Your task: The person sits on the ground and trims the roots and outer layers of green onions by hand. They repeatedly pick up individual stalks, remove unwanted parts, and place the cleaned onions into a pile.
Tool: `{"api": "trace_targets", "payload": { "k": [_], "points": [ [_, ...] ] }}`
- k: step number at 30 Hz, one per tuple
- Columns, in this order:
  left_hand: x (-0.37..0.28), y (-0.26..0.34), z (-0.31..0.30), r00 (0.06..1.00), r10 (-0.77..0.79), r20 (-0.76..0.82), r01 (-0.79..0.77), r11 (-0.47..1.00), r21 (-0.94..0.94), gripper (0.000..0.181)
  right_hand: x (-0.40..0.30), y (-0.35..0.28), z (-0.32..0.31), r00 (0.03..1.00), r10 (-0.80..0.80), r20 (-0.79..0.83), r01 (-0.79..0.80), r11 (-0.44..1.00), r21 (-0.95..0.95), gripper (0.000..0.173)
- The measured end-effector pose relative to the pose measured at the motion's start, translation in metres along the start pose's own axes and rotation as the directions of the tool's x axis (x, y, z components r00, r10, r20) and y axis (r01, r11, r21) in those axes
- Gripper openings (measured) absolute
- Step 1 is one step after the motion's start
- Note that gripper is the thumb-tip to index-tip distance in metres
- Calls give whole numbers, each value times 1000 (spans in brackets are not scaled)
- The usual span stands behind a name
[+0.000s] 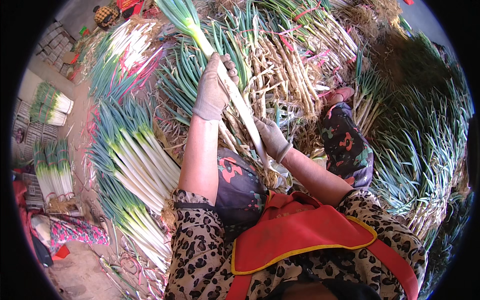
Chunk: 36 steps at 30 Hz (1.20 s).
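My gloved left hand (212, 90) grips a long Welsh onion (243, 105) around its upper white stalk. The onion slants across the middle of the view, green leaves at the top and root end low, near my lap. Beside its lower stalk is my gloved right hand (272, 138), its fingertips close against the stalk; whether they pinch a loose outer leaf is hidden. Beneath both hands lie unpeeled onions (283, 71) with dry brown skins, some tied with pink strips. Left of my left arm, clean white-stalked onions (144, 165) are laid in a pile.
Peeled onions (129, 41) lie at upper left near pink ties (140, 71). Bound bundles (54, 168) rest on crates (32, 187) at far left. A large onion heap (408, 150) rises at right. Other people (107, 15) are at upper left, and patterned clothing (75, 230) shows at lower left.
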State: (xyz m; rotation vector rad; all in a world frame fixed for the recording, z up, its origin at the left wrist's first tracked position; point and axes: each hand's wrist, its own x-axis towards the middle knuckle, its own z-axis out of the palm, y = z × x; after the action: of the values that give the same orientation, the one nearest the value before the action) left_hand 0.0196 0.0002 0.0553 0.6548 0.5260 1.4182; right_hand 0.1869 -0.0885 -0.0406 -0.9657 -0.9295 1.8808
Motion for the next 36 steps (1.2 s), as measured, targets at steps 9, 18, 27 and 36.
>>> {"api": "trace_targets", "payload": {
  "k": [9,18,27,36],
  "points": [
    [1,-2,-1,1000,-6,-14,6,998,58,29,1,27,-5,995,90,42,-93,992,85,23],
    [1,-2,-2,1000,-5,-2,5,1000,31,28,5,35,-14,977,0,211,22,995,-101,22],
    [1,-2,-1,1000,3,7,-3,999,50,28,32,82,-46,981,-9,196,22,998,-63,35],
    [1,-1,-7,1000,7,12,-8,999,37,27,1,27,-14,991,103,88,-96,992,-80,33]
  ]
}}
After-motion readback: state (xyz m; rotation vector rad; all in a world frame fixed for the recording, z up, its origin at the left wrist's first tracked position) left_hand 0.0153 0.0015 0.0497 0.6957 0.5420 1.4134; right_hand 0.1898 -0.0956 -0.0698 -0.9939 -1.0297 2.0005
